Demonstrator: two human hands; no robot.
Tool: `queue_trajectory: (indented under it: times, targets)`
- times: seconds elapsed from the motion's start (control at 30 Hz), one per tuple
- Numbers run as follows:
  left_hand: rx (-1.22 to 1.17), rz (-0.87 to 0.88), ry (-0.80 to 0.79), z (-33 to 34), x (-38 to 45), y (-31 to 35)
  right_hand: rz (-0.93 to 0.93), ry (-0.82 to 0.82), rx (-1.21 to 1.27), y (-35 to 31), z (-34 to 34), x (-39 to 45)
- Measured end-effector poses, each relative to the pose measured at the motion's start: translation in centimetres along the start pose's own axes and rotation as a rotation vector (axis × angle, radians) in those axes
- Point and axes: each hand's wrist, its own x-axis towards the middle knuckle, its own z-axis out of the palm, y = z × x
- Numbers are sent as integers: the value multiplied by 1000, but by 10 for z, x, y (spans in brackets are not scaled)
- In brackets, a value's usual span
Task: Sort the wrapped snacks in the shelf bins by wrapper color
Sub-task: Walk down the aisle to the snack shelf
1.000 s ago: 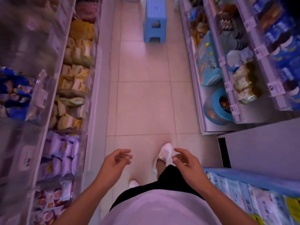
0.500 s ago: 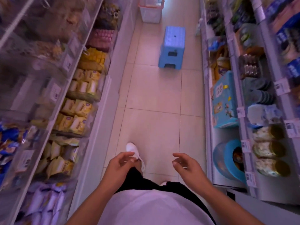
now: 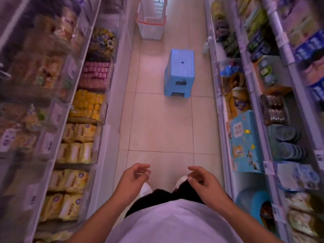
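— In the aisle between two runs of shelving, what are the person's hands doing?

— Both hang in front of the waist, above the tiled floor [image 3: 157, 123]. The left hand [image 3: 133, 179] has its fingers loosely curled and holds nothing; the right hand [image 3: 203, 179] is the same, relaxed and empty. They are apart, touching neither each other nor any shelf.

— And the wrapped snacks?

— They sit in the clear-fronted shelf bins [image 3: 98, 137] along the left edge of the floor. Nearest are pale yellow packets [image 3: 70, 183]; further along come bright yellow ones [image 3: 87, 104], then pink ones [image 3: 95, 74]. The upper bins on that side are too blurred to read.

— Anything on the floor?

— A blue stool [image 3: 179, 72] stands mid-aisle, and beyond it a white basket [image 3: 151, 20] with a red rim. A turquoise box [image 3: 243, 144] rests on the right-hand shelf.
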Motion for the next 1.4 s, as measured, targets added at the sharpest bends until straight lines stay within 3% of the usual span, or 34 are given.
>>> queue_trajectory:
  times: [0.53,1.07,1.4]
  targets:
    - [-137,-11,199,-15,240,188,-97,-184,-143,-152,-123,299]
    - [-145,41,147,-190,466,313,-93,-57,-95,-351,-89,517]
    - [-170,32,282,-230,578,386,-135,-191,-189,-423,-104,659]
